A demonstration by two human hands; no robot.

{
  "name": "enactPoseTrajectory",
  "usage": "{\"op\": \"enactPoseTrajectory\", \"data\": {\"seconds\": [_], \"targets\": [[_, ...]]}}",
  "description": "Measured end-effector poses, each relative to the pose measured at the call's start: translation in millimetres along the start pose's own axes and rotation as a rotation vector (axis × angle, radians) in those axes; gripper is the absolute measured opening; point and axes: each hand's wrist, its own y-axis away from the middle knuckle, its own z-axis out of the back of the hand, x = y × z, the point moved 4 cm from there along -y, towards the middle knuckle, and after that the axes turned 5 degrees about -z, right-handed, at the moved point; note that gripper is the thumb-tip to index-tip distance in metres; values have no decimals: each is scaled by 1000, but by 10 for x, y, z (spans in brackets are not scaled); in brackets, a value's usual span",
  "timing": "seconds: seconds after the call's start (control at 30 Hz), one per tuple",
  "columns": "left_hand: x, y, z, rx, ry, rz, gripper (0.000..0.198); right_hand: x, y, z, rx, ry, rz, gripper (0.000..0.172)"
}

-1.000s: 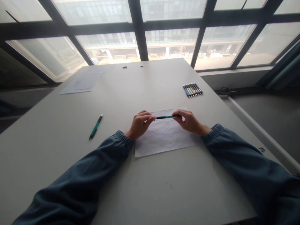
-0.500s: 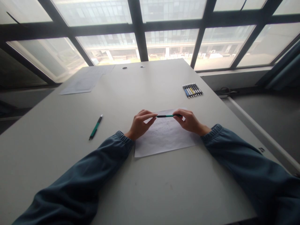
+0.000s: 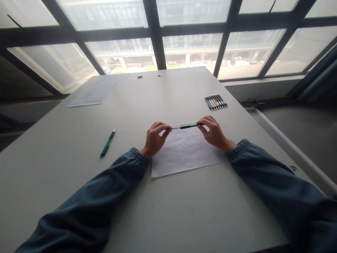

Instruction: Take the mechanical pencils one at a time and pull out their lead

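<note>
Green pens (image 3: 189,126) number two — one held, one lying.

Papers (image 3: 91,94) far L, dark window frame (image 3: 156,38) w/ bldg (image 3: 195,44) outside, bluish curtain (image 3: 317,82) far R.

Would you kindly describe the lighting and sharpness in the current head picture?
Head view: the windows glare, washing out what lies outside, while the left sleeve looks dark; head view again: marks on the paper and fine details of the held pen are too soft to make out.
</note>
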Motion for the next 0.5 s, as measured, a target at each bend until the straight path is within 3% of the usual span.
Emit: {"op": "enactPoseTrajectory", "data": {"seconds": [0.37, 0.5], "targets": [[50, -9, 81, -121, -58, 95, 25, -203, -5, 141, -350, 50, -193, 15], [36, -4, 64, -89, -33, 92, 27, -252, -3, 113, -332, 58, -229, 17]]}}
